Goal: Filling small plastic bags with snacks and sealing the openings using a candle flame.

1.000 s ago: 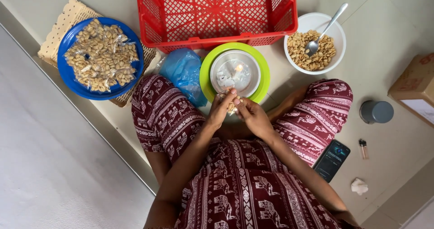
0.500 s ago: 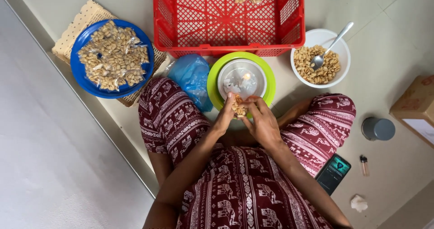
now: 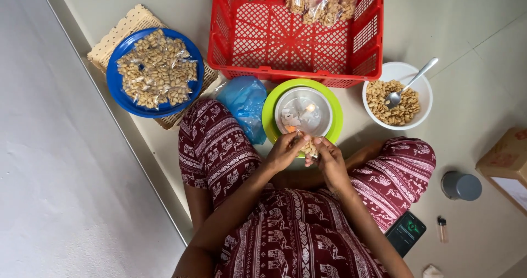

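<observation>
— What do the hands hold?
— The left hand (image 3: pixel 285 151) and right hand (image 3: pixel 331 160) pinch a small packet of peanuts (image 3: pixel 308 146) together, fingers closed on it, over the green plate's (image 3: pixel 270 118) near edge.

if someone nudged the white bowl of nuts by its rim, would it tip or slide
The white bowl looks wide and low, heaped with nuts, so it would probably slide on the smooth floor rather than tip. The spoon leans loosely over the rim and might rattle or shift.
</observation>
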